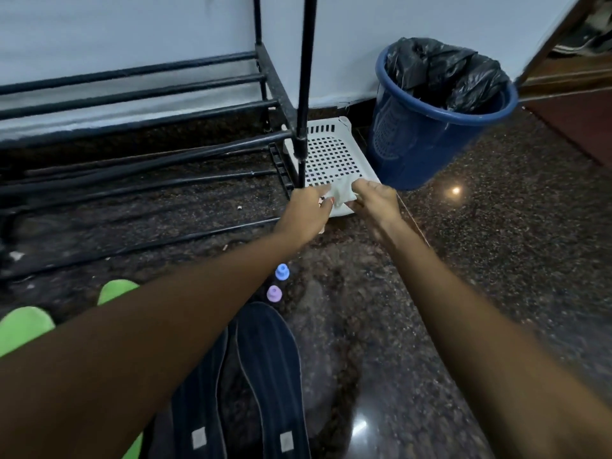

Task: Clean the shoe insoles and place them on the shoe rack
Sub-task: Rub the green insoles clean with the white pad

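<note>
- Where the floor [480, 260] meets the wall, a black shoe rack [149, 104] stands at the far left, with a white perforated tray [331, 154] lying flat just beside its right end.
- Left hand [306, 210]: reaches over the tray's near edge, fingers curled onto the left side of a white cloth [341, 193].
- Right hand [376, 202]: fingers bent over the cloth's right side, gripping it; the cloth hangs bunched between the two hands.
- Two dark striped insoles [270, 369]: lying side by side on the floor at the near edge of the view, partly hidden under the left forearm.
- Two green insoles [23, 326]: on the floor at the near left, in front of the rack's lowest rails.
- Blue cap [282, 271] and purple cap [274, 293]: on the floor between the dark insoles and the tray; what carries them is hidden.
- Blue bin [420, 140]: at the wall just right of the tray, lined with a black bag [443, 71].
</note>
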Motion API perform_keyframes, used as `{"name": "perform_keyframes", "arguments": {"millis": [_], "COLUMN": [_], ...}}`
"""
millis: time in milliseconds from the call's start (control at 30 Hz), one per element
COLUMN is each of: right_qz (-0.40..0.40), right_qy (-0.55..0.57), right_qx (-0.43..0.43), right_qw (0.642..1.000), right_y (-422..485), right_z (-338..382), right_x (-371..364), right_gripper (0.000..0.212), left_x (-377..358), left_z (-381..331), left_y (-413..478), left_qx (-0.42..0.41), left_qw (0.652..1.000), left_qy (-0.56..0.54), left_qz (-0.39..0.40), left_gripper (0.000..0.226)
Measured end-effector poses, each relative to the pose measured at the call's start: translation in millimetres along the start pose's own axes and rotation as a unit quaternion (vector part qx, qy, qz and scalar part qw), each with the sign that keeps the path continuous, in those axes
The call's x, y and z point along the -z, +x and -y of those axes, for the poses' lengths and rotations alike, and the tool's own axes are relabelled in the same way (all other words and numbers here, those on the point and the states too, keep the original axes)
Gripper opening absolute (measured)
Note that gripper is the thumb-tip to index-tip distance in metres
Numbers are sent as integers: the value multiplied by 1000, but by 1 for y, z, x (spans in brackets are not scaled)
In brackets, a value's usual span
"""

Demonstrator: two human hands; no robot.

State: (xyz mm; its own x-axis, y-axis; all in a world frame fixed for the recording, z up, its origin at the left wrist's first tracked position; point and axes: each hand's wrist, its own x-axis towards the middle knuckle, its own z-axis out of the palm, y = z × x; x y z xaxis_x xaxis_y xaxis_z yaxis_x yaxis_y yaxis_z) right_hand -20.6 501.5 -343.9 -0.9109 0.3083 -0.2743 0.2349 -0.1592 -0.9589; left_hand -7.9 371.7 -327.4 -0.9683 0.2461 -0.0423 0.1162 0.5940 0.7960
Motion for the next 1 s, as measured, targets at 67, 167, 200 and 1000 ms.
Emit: {"name": "perform_keyframes", "arguments": {"millis": [67, 167, 200, 1000], "right_qz": [15, 47, 67, 246], "right_qy": [-40, -92, -100, -212], "right_qx": [15, 39, 52, 209], "right_qw": [999, 994, 991, 922], "right_y": [-28, -69, -89, -342], "right_z": [7, 20, 29, 57], "right_x": [-13, -31, -39, -201], "right_gripper": [40, 47, 46, 19], "left_x": [19, 45, 57, 257], "left_z": [-4, -10, -14, 4], "left_y": [-25, -61, -76, -329], "left_qx": [9, 45, 59, 202], "left_qw": [999, 994, 991, 883], "left_qy": [-32, -87, -108, -403], "left_qz": [-29, -45, -57, -130], "left_gripper": [29, 25, 25, 25]}}
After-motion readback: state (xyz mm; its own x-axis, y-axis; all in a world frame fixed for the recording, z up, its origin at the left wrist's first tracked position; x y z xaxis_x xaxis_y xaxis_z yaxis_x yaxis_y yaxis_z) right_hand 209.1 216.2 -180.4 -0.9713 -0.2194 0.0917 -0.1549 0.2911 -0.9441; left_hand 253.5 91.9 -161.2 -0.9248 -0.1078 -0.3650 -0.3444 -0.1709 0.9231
